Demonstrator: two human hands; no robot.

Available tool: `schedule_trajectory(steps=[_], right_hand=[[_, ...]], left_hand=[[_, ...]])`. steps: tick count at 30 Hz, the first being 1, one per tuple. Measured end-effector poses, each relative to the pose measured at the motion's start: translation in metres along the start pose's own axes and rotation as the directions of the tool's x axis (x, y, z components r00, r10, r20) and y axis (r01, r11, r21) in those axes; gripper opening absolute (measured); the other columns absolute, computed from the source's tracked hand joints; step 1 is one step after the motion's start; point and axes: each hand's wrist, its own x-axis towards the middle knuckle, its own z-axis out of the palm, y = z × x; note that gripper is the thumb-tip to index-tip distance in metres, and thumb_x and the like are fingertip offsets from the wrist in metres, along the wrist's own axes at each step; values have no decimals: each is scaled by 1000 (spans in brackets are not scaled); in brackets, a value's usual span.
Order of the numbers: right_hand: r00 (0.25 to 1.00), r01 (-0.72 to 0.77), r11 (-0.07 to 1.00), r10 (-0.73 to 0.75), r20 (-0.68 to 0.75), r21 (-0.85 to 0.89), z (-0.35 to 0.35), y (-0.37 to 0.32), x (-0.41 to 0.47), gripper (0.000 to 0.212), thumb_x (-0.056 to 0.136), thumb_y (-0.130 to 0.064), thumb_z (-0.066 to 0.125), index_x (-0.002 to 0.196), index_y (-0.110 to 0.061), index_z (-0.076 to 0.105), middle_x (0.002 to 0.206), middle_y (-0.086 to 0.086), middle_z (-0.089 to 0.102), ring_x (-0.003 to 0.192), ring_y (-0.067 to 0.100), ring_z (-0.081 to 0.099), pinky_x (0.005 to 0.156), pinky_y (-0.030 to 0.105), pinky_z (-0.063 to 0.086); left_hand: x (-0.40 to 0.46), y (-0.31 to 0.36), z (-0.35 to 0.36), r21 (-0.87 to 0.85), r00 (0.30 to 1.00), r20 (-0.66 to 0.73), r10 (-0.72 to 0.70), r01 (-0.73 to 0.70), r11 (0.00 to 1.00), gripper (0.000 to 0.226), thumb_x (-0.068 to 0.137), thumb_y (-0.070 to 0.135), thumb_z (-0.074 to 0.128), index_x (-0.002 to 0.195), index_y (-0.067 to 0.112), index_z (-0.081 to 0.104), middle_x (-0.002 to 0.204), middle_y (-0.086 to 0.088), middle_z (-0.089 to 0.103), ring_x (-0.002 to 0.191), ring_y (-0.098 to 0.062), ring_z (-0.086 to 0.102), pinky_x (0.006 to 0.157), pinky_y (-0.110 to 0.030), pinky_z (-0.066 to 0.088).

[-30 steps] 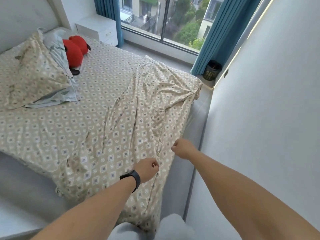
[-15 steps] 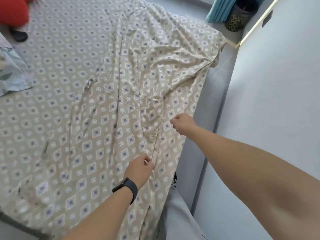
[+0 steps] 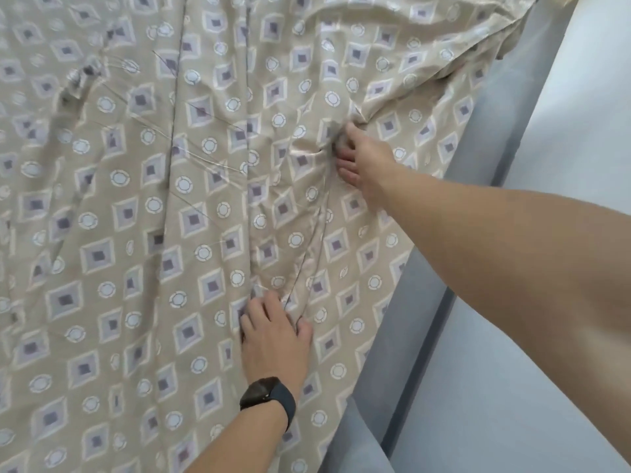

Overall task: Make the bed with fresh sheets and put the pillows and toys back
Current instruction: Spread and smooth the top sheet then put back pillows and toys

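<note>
A beige sheet (image 3: 136, 233) with a diamond and circle pattern fills most of the view, wrinkled and with long creases running down it. My left hand (image 3: 273, 332), with a dark watch on the wrist, lies low on the sheet with its fingers curled into a raised fold. Farther up, my right hand (image 3: 362, 158) grips a bunch of the same sheet, and the cloth puckers around its fingers. The sheet's right edge hangs over the side of the bed. No pillows or toys are in view.
The grey bed side (image 3: 426, 302) runs diagonally along the right of the sheet. Close beside it stands a pale wall (image 3: 563, 114), leaving only a narrow gap.
The view has dropped and closed in on the sheet. Both hands have reached farther onto the bed, the right one up into a bunch of cloth. The red toy and pillows have left the view.
</note>
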Motion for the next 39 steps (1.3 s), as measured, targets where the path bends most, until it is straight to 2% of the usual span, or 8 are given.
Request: schedule_trajectory(steps=[4, 8, 15, 18, 24, 29, 34, 39], right_hand=[[999, -4, 997, 7, -50, 71, 24, -33, 26, 27, 91, -33, 73, 109, -14, 66, 95, 5, 76, 80, 23, 75, 71, 38, 64], [985, 13, 1000, -8, -171, 24, 16, -46, 26, 25, 81, -19, 72, 105, -14, 72, 87, 7, 77, 78, 29, 74, 74, 49, 63], [862, 237, 926, -339, -377, -293, -70, -67, -11, 36, 98, -35, 44, 129, -21, 57, 106, -4, 59, 98, 20, 59, 88, 34, 50], [916, 194, 977, -211, -342, -84, -99, -77, -15, 35, 87, -34, 48, 117, -24, 62, 99, -2, 66, 89, 20, 65, 87, 40, 58], [963, 138, 990, -132, -236, 8, -149, -70, -12, 41, 68, -7, 71, 109, -7, 68, 97, 12, 72, 85, 30, 72, 77, 52, 61], [792, 120, 992, -118, -599, -37, -222, -29, -2, 19, 73, -17, 69, 86, -22, 55, 90, 2, 62, 93, 30, 67, 90, 49, 58], [927, -139, 937, 9, -375, -322, -236, -3, -12, 45, 86, -39, 76, 117, -8, 65, 109, 8, 70, 96, 28, 69, 92, 41, 56], [954, -65, 893, -75, -290, -445, -229, -18, -2, 57, 82, -46, 75, 123, -8, 61, 113, 9, 68, 98, 30, 66, 96, 44, 54]], left_hand=[[5, -8, 0, -182, 1000, 12, -11, 13, 983, 9, 94, 22, 51, 101, 19, 55, 98, 2, 52, 94, -23, 48, 82, -39, 45], [6, -14, -12, -272, 997, 50, 52, -37, 962, 26, 101, 30, 42, 76, 24, 39, 76, 7, 48, 76, -21, 49, 67, -41, 42], [-40, 20, -18, -199, 827, -31, 562, -556, 807, 11, 92, 28, 49, 85, 21, 46, 96, 7, 47, 85, -16, 46, 72, -34, 46], [-75, 58, -2, -268, 811, -33, 584, -570, 777, 10, 87, 25, 58, 92, 17, 56, 125, -5, 50, 107, -25, 52, 89, -36, 48], [-95, 85, 29, -270, 805, 53, 590, -558, 785, 10, 81, 31, 53, 87, 23, 50, 114, 6, 48, 84, -17, 50, 67, -30, 49], [-96, 94, 46, -294, 685, 260, 681, -616, 731, 13, 91, 35, 43, 83, 27, 36, 103, 9, 38, 82, -14, 43, 68, -36, 46], [-71, 92, 51, -170, 656, 425, 624, -619, 767, 15, 96, 39, 42, 103, 27, 48, 112, 9, 38, 97, -17, 48, 78, -34, 46], [0, 123, 30, -23, 646, 127, 753, -757, 653, 39, 83, 30, 54, 122, 27, 50, 133, 1, 44, 114, -24, 50, 89, -40, 51]])
